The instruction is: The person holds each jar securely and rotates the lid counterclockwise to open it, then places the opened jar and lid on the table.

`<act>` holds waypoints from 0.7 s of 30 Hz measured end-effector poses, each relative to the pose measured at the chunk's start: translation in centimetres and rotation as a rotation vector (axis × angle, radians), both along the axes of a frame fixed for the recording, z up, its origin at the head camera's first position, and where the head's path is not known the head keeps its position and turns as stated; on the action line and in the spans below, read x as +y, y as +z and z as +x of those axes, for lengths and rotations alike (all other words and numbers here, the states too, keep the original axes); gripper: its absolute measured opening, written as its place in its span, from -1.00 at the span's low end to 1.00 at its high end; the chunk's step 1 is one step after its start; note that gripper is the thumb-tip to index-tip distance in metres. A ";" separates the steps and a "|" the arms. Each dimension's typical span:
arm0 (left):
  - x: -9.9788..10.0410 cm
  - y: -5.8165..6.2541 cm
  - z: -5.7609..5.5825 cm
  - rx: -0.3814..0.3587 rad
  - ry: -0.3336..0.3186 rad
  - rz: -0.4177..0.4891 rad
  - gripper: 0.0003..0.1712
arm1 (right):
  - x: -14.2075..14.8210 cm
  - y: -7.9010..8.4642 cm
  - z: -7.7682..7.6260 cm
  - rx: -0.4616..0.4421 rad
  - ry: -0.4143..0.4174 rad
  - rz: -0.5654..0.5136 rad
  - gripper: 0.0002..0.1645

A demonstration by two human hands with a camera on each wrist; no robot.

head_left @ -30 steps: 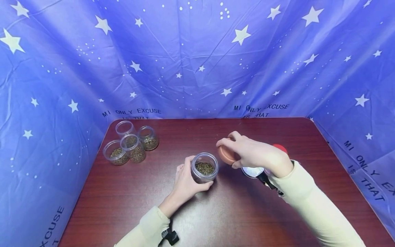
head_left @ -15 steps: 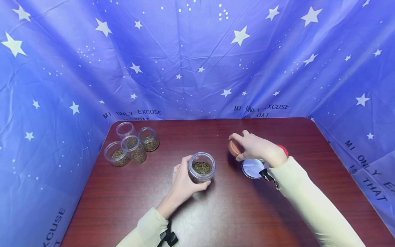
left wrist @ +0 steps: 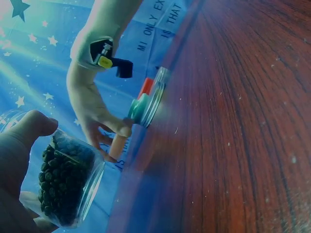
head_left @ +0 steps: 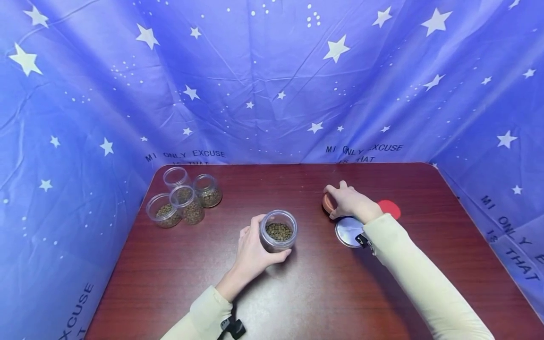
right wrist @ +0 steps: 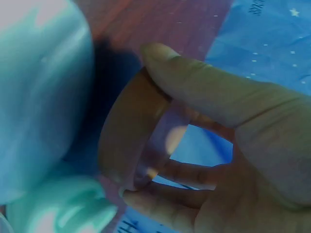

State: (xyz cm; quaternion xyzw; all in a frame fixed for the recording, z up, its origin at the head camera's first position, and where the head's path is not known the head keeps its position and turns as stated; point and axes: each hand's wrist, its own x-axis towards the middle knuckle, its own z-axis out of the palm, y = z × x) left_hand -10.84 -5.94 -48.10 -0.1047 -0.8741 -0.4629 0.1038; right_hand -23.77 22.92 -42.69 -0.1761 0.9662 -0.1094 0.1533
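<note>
My left hand (head_left: 250, 252) grips a clear open jar (head_left: 278, 243) at the middle of the table, fingers on its far side and thumb in front. Small brown beans (left wrist: 65, 177) fill the jar's lower part. Right of it, my right hand (head_left: 350, 204) holds an orange lid (head_left: 328, 204) by its edge, low over the table. In the right wrist view the thumb and fingers span the orange lid (right wrist: 126, 131), which stands tilted on edge. Beside this hand lies a silvery round lid (head_left: 347, 231), with a green lid (right wrist: 58, 204) close by.
A red lid (head_left: 388, 208) lies behind the right wrist. Several open clear jars (head_left: 187, 205), with beans in them, cluster at the table's back left. Blue star-printed cloth (head_left: 263, 80) hangs round the table's back and sides.
My right hand has carried the orange lid rightward, away from the jar and down towards the other lids. My left hand with the jar has hardly moved.
</note>
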 end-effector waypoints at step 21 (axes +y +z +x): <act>-0.1 -0.1 0.2 -0.037 0.022 0.035 0.05 | -0.1 -1.6 -0.5 -0.064 -0.024 0.051 -0.06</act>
